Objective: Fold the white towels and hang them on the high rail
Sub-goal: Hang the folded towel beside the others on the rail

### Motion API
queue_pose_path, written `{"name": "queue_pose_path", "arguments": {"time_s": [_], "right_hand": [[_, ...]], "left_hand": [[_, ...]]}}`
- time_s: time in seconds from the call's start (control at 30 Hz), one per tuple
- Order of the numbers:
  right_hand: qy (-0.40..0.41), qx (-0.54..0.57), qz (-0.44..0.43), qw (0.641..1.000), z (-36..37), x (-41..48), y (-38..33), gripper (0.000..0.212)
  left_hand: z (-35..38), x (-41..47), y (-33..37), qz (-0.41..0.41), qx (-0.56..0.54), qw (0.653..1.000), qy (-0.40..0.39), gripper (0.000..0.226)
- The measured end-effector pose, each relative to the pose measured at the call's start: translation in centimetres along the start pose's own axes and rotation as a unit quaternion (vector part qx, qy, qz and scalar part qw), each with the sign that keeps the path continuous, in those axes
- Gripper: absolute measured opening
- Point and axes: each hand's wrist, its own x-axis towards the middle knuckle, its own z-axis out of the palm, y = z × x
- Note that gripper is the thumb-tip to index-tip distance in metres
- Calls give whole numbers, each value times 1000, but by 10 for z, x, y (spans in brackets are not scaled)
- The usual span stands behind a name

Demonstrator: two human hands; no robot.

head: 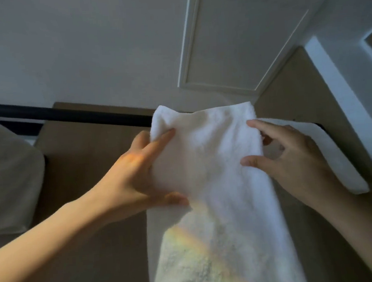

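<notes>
Rail partly hidden behind towel — towel's lower end cut off.

The middle towel hangs over the rail, right towel beside it.

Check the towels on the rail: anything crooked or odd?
The middle towel is puckered at its top left corner over the rail, where the left hand grips it. The rainbow patch lower down looks like light, not a stain.
</notes>
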Motion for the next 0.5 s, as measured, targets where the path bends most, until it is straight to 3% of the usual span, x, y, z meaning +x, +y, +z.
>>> {"name": "queue_pose_path", "arguments": {"time_s": [0.17,0.33,0.5], "right_hand": [[34,20,9,999,2,46,10,73],[53,4,1,999,2,89,15,71],[15,-15,14,1000,18,117,28,72]], "left_hand": [[-10,57,-11,-35,106,994,8,124],[-22,103,-21,-3,230,973,28,121],[-24,129,-32,-24,255,967,3,118]]}}
